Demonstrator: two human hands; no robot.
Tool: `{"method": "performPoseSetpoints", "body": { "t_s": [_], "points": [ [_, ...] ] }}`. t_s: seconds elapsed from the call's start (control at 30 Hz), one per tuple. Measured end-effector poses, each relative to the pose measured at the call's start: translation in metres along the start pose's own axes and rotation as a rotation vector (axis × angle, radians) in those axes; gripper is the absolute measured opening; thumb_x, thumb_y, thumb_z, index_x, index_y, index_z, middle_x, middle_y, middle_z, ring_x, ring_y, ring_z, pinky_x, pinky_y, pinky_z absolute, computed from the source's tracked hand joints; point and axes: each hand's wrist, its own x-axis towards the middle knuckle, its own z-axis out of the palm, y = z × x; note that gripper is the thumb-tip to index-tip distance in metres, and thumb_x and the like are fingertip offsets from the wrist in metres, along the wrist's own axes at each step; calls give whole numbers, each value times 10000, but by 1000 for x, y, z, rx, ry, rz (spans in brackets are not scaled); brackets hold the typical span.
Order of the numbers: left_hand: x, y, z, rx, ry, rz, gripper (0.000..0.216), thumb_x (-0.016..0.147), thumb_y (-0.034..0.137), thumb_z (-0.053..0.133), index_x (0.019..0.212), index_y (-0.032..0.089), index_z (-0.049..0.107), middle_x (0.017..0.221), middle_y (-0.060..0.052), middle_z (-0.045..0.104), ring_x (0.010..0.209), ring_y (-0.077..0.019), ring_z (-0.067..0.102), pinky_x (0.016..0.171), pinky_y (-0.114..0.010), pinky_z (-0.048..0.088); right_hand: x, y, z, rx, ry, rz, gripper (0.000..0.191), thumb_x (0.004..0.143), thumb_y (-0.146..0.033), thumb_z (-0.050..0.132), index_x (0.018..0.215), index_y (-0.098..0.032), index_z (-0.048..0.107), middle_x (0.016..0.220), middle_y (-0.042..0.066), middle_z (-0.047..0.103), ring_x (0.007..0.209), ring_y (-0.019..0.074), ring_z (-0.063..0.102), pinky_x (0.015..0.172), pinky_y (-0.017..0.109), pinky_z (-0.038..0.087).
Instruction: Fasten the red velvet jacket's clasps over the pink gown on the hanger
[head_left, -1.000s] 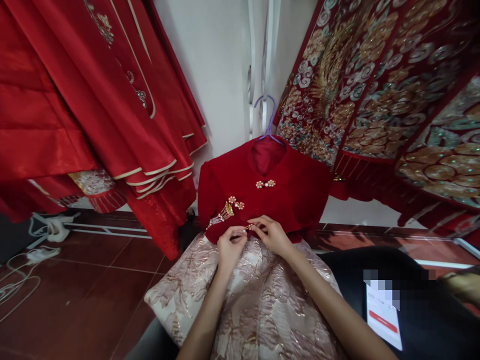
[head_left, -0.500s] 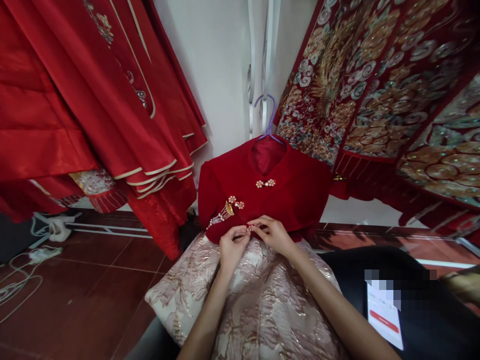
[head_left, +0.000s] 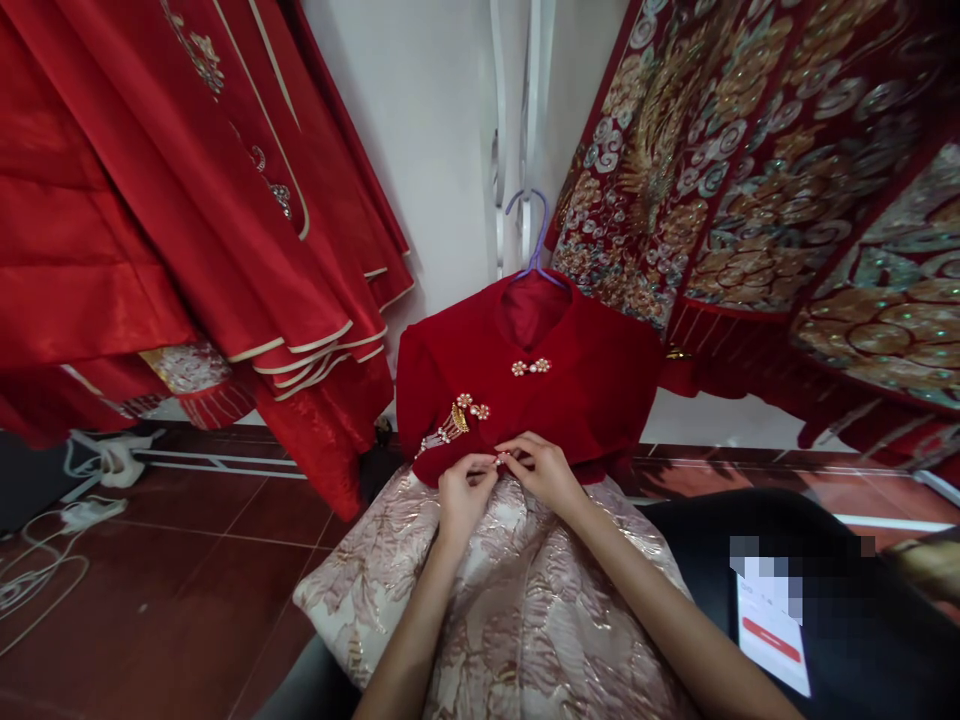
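Both hands (head_left: 465, 492) on a clasp (head_left: 501, 461), probably.

Tiled floor (head_left: 195, 590) carries 1 white power strip (head_left: 91, 513); black surface (head_left: 697, 530) carries 1 phone (head_left: 775, 655).

bare left hand (head_left: 465, 500) and right hand (head_left: 551, 480), bare forearms (head_left: 416, 620); grey cloth (head_left: 306, 668), perhaps a trouser leg.

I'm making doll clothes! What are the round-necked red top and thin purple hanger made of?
Round-necked red fabric top: perhaps velvet; it looks soft and matte. Thin purple hooked hanger: possibly smooth coated wire or plastic; slender, evenly coloured.
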Motion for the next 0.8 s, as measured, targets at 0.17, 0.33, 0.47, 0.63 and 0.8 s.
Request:
{"method": "performPoseSetpoints", "body": {
  "t_s": [0.17,0.33,0.47,0.63,0.8],
  "points": [
    [-4,6,-1,79,136,89,199,783,173,576,971,159,642,928,-57,672,798,-127,648,718,-248,555,3,-15,-18,-60,49,2,209,869,-273,544,1014,-202,677,935,57,641,744,135,645,647,240,559],
    [-6,17,-7,127,325,131,144,820,230,561,930,176,638,904,-41,614,751,-111,603,671,-218,532,5,-39,-41,17,134,21,213,880,-321,526,978,-208,678,868,45,677,705,135,649,592,225,544],
    [-8,19,-8,204,223,164,110,807,210,563,872,183,647,880,-29,610,766,-115,605,696,-223,531,5,-42,-41,19,113,40,208,868,-333,542,970,-217,681,795,27,693,695,140,658,595,226,530],
    [-10,17,-6,286,191,170,122,808,220,570,895,194,652,884,-26,616,779,-120,607,720,-234,530,5,-34,-35,-31,104,57,209,866,-327,533,971,-223,681,748,16,686,652,137,641,601,236,506],
    [-9,17,-7,346,126,180,95,807,224,583,867,198,652,863,-19,617,799,-126,605,731,-238,525,4,-26,-31,-89,43,83,189,845,-299,556,974,-216,665,724,6,675,624,130,624,631,250,504]
  ]
}}
